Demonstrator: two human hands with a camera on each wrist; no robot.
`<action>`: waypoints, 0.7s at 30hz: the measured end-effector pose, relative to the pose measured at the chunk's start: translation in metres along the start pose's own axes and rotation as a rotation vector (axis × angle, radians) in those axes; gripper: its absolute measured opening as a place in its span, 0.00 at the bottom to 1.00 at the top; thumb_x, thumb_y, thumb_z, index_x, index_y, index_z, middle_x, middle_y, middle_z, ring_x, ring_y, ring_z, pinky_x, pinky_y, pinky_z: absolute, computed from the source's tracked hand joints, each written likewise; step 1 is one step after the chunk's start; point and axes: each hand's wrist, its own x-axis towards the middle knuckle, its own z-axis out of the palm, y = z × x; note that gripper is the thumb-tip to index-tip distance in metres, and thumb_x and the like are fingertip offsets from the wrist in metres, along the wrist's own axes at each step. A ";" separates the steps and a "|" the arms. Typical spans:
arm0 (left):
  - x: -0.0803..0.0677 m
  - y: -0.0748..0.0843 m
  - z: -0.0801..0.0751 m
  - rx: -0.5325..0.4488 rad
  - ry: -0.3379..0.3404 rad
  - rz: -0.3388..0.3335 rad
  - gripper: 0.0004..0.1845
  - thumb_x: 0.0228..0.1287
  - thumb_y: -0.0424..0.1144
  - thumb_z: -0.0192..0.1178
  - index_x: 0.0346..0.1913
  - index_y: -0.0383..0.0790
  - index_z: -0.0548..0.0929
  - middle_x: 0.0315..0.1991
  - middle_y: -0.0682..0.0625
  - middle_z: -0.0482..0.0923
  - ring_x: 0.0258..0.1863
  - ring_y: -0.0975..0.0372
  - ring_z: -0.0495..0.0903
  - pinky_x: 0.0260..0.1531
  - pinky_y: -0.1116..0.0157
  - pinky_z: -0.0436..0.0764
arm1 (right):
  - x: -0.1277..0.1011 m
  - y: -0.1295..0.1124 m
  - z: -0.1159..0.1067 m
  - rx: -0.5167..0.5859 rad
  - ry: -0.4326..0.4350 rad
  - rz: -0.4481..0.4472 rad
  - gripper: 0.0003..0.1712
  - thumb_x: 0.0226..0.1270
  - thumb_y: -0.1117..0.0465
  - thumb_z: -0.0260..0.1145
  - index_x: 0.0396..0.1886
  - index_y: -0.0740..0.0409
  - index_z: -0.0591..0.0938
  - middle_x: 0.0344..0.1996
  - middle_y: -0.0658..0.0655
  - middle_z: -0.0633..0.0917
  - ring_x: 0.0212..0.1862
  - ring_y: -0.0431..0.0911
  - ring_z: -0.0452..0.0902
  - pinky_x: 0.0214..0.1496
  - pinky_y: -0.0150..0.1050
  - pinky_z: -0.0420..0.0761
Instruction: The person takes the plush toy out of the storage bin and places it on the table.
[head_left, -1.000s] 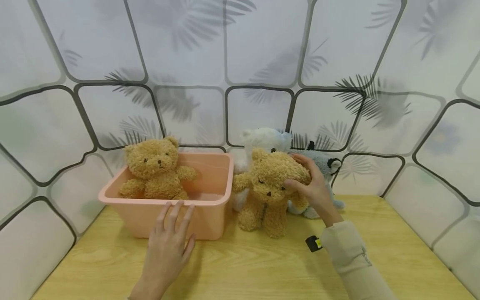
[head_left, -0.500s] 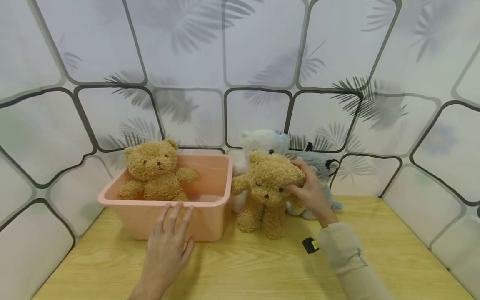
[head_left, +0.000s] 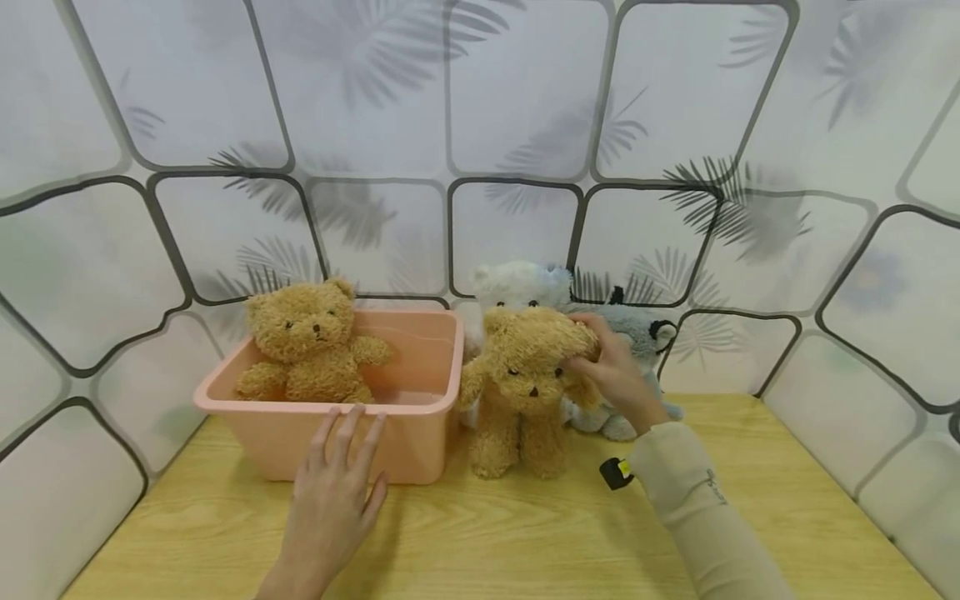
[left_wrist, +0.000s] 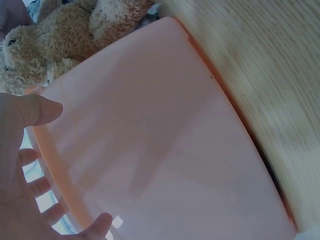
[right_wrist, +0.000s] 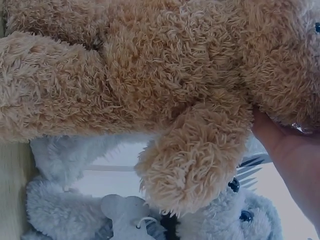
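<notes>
A tan teddy bear (head_left: 525,392) stands upright on the wooden table (head_left: 525,533) just right of a pink plastic bin (head_left: 420,433). My right hand (head_left: 611,371) grips its head at the ear; the right wrist view shows its body and arm (right_wrist: 165,115) up close. A second tan teddy bear (head_left: 307,342) sits inside the bin at its left end. My left hand (head_left: 337,492) lies flat with straight fingers against the bin's front wall (left_wrist: 160,150), holding nothing.
A white plush (head_left: 517,287) and a grey plush (head_left: 637,333) lean against the back wall behind the held bear; both show in the right wrist view (right_wrist: 130,215). Patterned panels wall in the table on three sides.
My right hand has shifted the held bear slightly left and stood it more upright beside the bin. The left hand and the bin have stayed put.
</notes>
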 end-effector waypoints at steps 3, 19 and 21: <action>0.000 0.000 0.000 -0.004 0.002 0.000 0.34 0.81 0.56 0.29 0.69 0.37 0.72 0.67 0.33 0.66 0.65 0.34 0.64 0.40 0.36 0.81 | 0.000 -0.002 0.001 -0.055 -0.004 0.017 0.36 0.73 0.67 0.63 0.77 0.60 0.61 0.66 0.71 0.70 0.59 0.59 0.77 0.58 0.55 0.79; 0.000 -0.001 0.000 0.001 0.003 0.005 0.33 0.80 0.56 0.30 0.69 0.37 0.73 0.67 0.33 0.67 0.65 0.34 0.64 0.37 0.37 0.81 | -0.001 -0.013 -0.006 -0.029 0.072 -0.224 0.34 0.70 0.72 0.65 0.73 0.66 0.66 0.72 0.67 0.67 0.74 0.58 0.60 0.72 0.66 0.57; 0.000 -0.001 0.000 0.002 -0.002 0.004 0.33 0.80 0.56 0.29 0.69 0.37 0.73 0.67 0.33 0.66 0.65 0.34 0.64 0.37 0.37 0.81 | -0.001 -0.018 -0.004 0.033 0.150 -0.290 0.31 0.69 0.76 0.63 0.70 0.70 0.67 0.70 0.66 0.70 0.72 0.57 0.63 0.73 0.63 0.58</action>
